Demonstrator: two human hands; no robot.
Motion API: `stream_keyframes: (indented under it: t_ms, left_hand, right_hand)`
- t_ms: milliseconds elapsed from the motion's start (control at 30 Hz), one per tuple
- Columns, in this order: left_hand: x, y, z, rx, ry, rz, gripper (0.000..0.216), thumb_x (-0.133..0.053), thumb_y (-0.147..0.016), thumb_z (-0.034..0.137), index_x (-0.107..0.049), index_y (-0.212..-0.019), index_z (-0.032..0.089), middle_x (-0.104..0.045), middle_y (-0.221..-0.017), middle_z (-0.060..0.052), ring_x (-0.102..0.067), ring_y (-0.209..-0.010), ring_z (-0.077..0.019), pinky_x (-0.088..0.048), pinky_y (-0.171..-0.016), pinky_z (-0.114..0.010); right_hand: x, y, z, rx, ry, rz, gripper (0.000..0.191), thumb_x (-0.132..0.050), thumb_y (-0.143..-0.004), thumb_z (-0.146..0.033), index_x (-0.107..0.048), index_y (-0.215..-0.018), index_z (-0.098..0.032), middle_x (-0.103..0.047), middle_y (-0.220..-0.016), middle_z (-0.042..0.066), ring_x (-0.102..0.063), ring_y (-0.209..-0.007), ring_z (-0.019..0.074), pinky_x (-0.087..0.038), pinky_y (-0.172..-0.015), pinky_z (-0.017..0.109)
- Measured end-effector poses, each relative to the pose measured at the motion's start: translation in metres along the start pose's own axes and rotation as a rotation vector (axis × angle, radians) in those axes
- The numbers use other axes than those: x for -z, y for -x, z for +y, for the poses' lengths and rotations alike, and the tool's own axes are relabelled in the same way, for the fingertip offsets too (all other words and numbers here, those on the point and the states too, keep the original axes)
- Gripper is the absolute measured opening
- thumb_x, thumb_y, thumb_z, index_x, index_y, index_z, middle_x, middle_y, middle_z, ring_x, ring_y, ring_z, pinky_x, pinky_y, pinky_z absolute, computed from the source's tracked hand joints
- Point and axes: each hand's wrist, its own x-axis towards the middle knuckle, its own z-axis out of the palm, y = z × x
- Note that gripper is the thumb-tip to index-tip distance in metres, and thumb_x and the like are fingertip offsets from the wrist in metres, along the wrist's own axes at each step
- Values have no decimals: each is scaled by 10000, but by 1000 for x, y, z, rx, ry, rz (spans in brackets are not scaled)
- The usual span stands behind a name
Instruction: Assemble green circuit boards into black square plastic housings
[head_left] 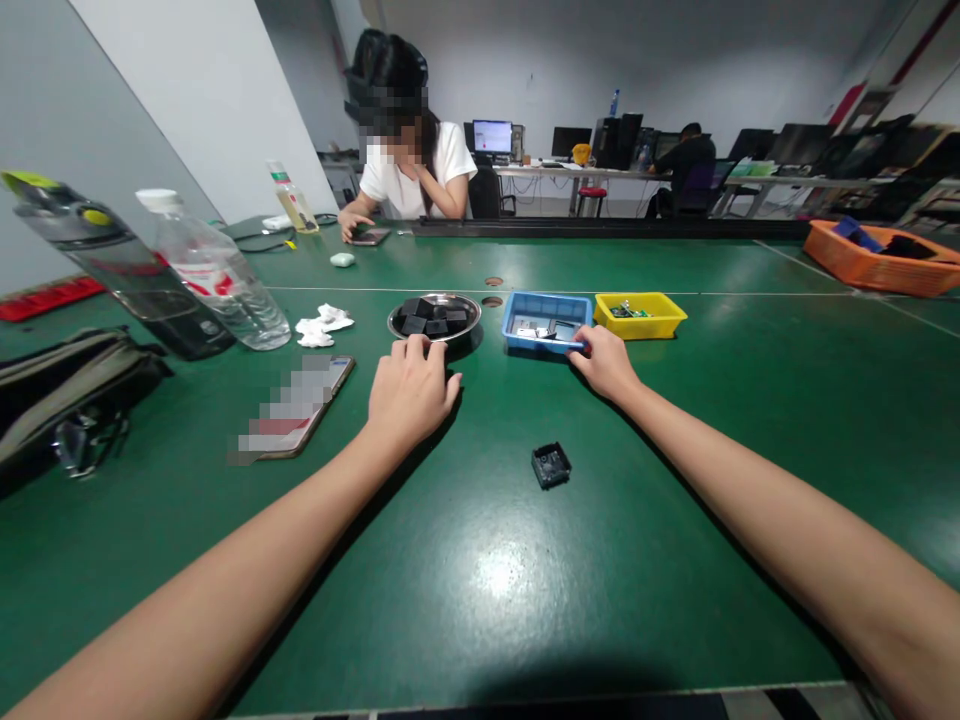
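Observation:
My left hand (pixel 411 388) rests at the near side of a round metal dish (pixel 472 326). Its fingertips reach the dish's rim, and the thumb stands apart to the right. In the dish lie several black square plastic pieces (pixel 414 324). My right hand (pixel 606 362) pinches the near right corner of a blue plastic bin (pixel 517 341), which holds small white and metallic parts (pixel 536 329). Between my forearms, a small black open square housing (pixel 551 465) lies on the green table. Just right of the blue bin is a yellow bin (pixel 651 326) with small green and metallic parts.
To the left are a phone (pixel 300 408), crumpled tissue (pixel 324 325), a clear water bottle (pixel 221 275), a dark drinking bottle (pixel 127 270) and a bag (pixel 67 385). An orange basket (pixel 870 262) sits far right. A person in white sits across the table (pixel 712 400).

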Motion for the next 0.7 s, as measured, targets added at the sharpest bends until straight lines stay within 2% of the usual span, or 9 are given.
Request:
stream_keyframes:
  t_ms: [100, 233, 367, 467, 533, 700]
  left_hand:
    - [3, 0, 6, -141, 126, 75, 406, -548, -962, 367, -631, -1235, 79, -631, -1175, -231, -592, -1084, -377, -523, -847, -467]
    - [5, 3, 16, -383, 299, 187, 332, -508, -994, 288, -656, -1216, 90, -663, -1202, -199, -603, -1111, -324, -519, -905, -435]
    - [3, 5, 25, -578, 369, 228, 306, -466, -1013, 194, -707, -1200, 165, -698, -1264, -156, -611, -1182, -294, -493, -961, -437]
    - [0, 5, 29, -641, 414, 196, 342, -478, -1011, 168, -711, -1259, 204, -685, -1350, -148, -599, -1261, -292, -458, -1017, -460]
    - [-2, 5, 30, -674, 430, 163, 358, -478, -1020, 174, -693, -1303, 209, -688, -1356, -145, -626, -1230, -278, -449, -1018, -452]
    - [-3, 5, 30, -719, 450, 155, 282, -504, -1051, 293, -712, -1192, 166, -754, -1193, -122, -672, -1107, -248, -453, -976, -405]
  right_hand:
    - [11, 24, -7, 33, 9, -37, 40, -681, -817, -152, -674, -801, -189, -599, -784, 49, -549, -726, 208, -425, -682, 309]
    - [25, 59, -17, 98, -1, -89, 60, -676, -839, -161, -703, -806, -203, -558, -735, 12, -537, -688, 178, -413, -665, 282]
    - [29, 73, -22, 242, 18, -105, 81, -665, -851, -157, -721, -860, -215, -547, -771, 15, -538, -713, 178, -407, -657, 272]
    - [27, 70, -25, 313, 55, -101, 90, -665, -849, -158, -725, -882, -216, -543, -798, 25, -522, -727, 183, -408, -660, 272]
    - [26, 67, -27, 357, 78, -107, 90, -664, -850, -161, -726, -887, -215, -543, -808, 32, -514, -737, 187, -411, -665, 274]
    - [28, 65, -29, 391, 129, -125, 88, -657, -868, -175, -731, -895, -214, -555, -820, 44, -516, -758, 197, -413, -676, 282]
